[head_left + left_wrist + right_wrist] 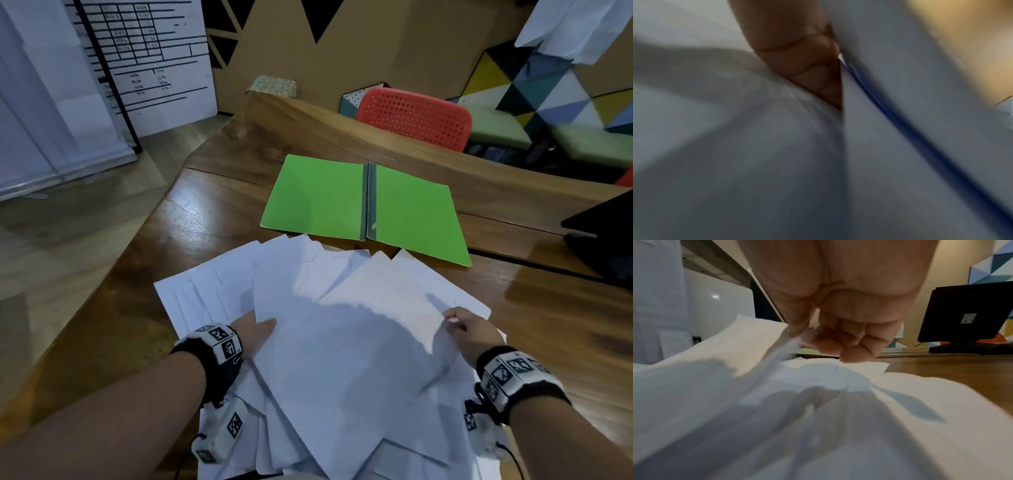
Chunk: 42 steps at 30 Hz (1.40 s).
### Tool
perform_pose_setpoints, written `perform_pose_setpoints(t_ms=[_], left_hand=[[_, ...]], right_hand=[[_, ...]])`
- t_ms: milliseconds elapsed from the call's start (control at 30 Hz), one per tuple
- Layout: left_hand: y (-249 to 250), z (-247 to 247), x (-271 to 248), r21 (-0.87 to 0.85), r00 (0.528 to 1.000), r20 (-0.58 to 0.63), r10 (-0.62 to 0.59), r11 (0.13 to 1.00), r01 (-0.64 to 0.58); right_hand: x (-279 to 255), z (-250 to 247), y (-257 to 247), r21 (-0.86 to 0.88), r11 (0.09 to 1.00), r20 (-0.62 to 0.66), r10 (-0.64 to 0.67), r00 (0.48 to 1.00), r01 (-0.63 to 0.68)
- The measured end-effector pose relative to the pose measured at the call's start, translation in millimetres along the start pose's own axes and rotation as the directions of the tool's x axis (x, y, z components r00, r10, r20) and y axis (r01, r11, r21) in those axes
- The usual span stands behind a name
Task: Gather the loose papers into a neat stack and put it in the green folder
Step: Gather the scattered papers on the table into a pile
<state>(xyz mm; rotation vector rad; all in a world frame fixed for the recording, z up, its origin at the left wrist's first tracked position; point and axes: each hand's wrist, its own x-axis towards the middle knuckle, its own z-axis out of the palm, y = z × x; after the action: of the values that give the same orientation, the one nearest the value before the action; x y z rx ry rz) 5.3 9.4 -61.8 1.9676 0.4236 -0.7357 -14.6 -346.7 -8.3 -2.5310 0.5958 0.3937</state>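
In the lower half of the head view a loose, fanned heap of white papers [329, 329] covers the wooden table [171, 219], its sheets splayed at different angles. The left hand [255, 334] sits at the lower left of the heap with its thumb lying on top of a large upper sheet and its fingers slipped beneath, so it holds that sheet's left edge. The left wrist view is blurred and shows only a finger [803, 65] tucked between paper surfaces. The right hand [471, 330] is at the lower right of the heap; in the right wrist view its thumb and curled fingers [838, 344] pinch the raised right edge of a sheet, which lifts off the pile below. The green folder [363, 205] lies open and flat at the centre of the frame, just above the papers' far corners, apart from both hands. A red chair [414, 116] stands behind the table at upper right, and a dark screen [603, 233] sits at the right edge.
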Motion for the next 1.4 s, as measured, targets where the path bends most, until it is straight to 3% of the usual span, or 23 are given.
perform_pose_setpoints(t_ms=[100,200,267,333,400,500,567,633,700,767,833,900,1067,1233,1400], left_hand=[[-3,-5,0,0.08,0.993,0.112,0.042,0.995,-0.051],[-1,-6,-4,0.122,0.992,0.117,0.058,0.99,-0.072],[0,-7,-5,0.13,0.989,0.12,0.085,0.986,-0.101],[2,-6,-7,0.126,0.985,0.132,0.108,0.984,-0.125],[4,-6,-9,0.117,0.982,0.141,0.126,0.983,-0.143],[3,-6,-7,0.148,0.99,0.094,0.106,0.982,-0.119],[1,-6,-5,0.177,0.994,0.051,0.094,0.979,-0.101],[0,-5,-5,0.199,0.995,0.034,0.093,0.975,-0.098],[2,-5,-5,0.189,0.996,0.03,0.089,0.978,-0.093],[3,-5,-6,0.168,0.995,0.057,0.079,0.982,-0.087],[7,-7,-5,0.135,0.994,0.084,0.075,0.987,-0.086],[9,-10,-7,0.092,0.995,0.071,0.075,0.992,-0.081],[4,-27,-6,0.113,0.995,-0.055,0.086,0.99,-0.08],[4,-19,-18,-0.092,1.0,0.014,0.02,0.996,-0.018],[-2,-3,-21,-0.045,1.0,-0.009,-0.014,0.999,0.013]], right_hand=[[1,8,-7,0.245,0.952,-0.003,0.19,0.982,-0.183],[-3,19,-9,0.406,0.847,-0.024,0.386,0.922,-0.344],[-5,31,-11,0.463,0.83,-0.031,0.367,0.93,-0.312],[-7,46,-14,0.456,0.861,-0.002,0.253,0.967,-0.224],[-13,61,-19,0.423,0.897,0.12,0.085,0.989,-0.128],[-22,70,-25,0.458,0.888,0.257,-0.084,0.963,-0.045],[-24,65,-21,0.499,0.862,0.2,-0.018,0.98,-0.086],[-21,53,-9,0.459,0.871,-0.006,0.198,0.98,-0.174],[-20,39,6,0.343,0.882,-0.171,0.396,0.902,-0.323],[-21,35,13,0.31,0.844,-0.111,0.49,0.865,-0.438],[-20,39,19,0.329,0.834,0.016,0.463,0.886,-0.442],[-20,39,24,0.335,0.856,0.05,0.401,0.915,-0.394],[-24,22,41,0.432,0.851,-0.08,0.365,0.928,-0.297],[-35,34,29,0.486,0.796,0.128,0.345,0.93,-0.362],[-42,38,13,0.385,0.877,-0.012,0.317,0.948,-0.288]])
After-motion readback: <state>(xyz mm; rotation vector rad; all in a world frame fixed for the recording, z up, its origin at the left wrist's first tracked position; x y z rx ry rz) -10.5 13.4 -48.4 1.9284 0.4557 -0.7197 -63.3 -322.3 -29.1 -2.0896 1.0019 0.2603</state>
